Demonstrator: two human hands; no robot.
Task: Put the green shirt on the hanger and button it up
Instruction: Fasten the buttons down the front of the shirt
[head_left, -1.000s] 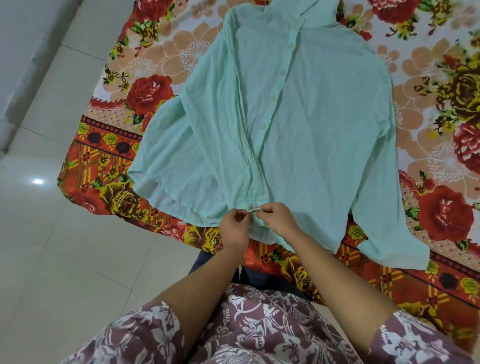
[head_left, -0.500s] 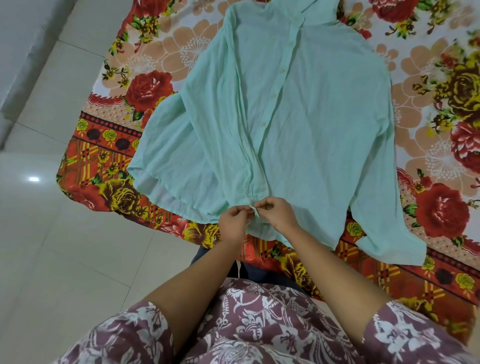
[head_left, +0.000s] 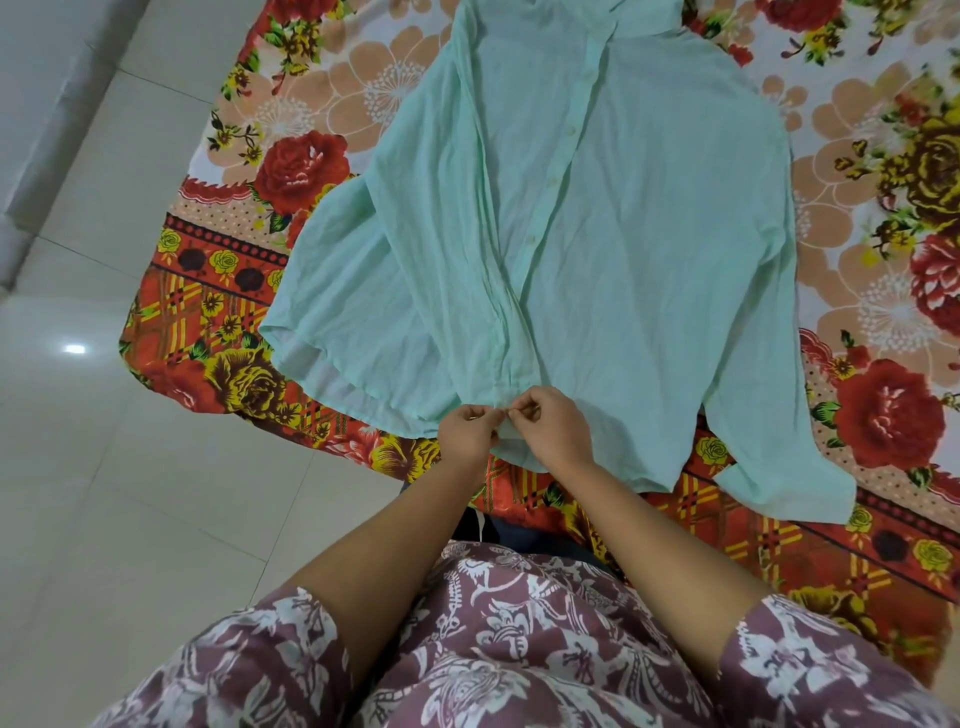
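Note:
The pale green shirt (head_left: 623, 249) lies spread flat on a flowered bedsheet (head_left: 332, 104), collar away from me, its front placket closed by a row of small buttons running down the middle. My left hand (head_left: 467, 428) and my right hand (head_left: 545, 428) meet at the bottom of the placket near the hem. Each pinches the shirt's edge with thumb and fingertips, knuckles almost touching. The hanger is hidden under the cloth or out of view.
The bedsheet's red and orange border (head_left: 779, 545) runs along the near edge of the bed. White tiled floor (head_left: 130, 519) lies to the left. The shirt's right sleeve (head_left: 779, 457) reaches down over the border. My patterned maroon clothing fills the bottom of the view.
Both hands have stayed at the hem, with the fingertips drawing closer together on the lowest part of the placket. The shirt has not shifted.

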